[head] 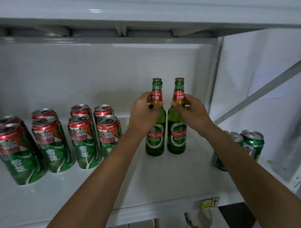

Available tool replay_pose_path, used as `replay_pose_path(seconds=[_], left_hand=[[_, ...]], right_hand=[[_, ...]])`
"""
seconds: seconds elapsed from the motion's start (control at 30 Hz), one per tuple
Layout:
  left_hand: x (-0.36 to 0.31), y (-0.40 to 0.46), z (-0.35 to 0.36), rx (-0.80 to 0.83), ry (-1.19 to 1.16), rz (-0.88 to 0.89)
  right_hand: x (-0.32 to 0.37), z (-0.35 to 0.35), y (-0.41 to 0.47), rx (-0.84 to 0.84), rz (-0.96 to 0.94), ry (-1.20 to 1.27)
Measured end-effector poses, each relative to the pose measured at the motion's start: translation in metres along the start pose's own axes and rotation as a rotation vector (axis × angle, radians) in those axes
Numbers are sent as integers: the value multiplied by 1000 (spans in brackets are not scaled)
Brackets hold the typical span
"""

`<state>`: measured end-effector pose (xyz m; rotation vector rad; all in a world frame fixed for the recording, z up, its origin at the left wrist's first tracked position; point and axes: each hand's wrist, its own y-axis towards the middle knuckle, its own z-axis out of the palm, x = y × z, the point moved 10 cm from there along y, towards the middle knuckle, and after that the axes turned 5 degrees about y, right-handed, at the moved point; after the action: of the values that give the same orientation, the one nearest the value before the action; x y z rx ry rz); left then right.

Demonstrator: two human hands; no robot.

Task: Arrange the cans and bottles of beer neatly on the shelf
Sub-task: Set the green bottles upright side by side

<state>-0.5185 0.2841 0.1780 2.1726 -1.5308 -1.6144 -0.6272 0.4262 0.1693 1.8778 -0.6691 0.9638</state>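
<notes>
You are gripping the two glass bottles' necks, left hand point(142, 112) on the left bottle point(156, 131), right hand point(190, 109) on the right bottle point(177, 131), near the shelf point(168, 180) back edge; probably heavy, slippery, breakable.

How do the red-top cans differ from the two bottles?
The cans are short and wide, printed red and green; the bottles are tall green glass with narrow necks. The cans stand free in rows, two deep; the bottles stand side by side, the left hand and right hand each gripping a neck. All stand upright on the shelf.
</notes>
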Motion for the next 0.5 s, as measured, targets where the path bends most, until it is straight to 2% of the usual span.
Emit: replay_pose_path(seconds=[0.17,0.37,0.5], left_hand=[[8,6,6,53,96,4],[1,-6,-13,-32,100,46],[-4,-24,-21,-45,103,41]], right_hand=[[10,-4,-5,-63,-21,-108],[22,-18,-28,-96,-22,-101],[28,-19,-43,-42,-51,-108]])
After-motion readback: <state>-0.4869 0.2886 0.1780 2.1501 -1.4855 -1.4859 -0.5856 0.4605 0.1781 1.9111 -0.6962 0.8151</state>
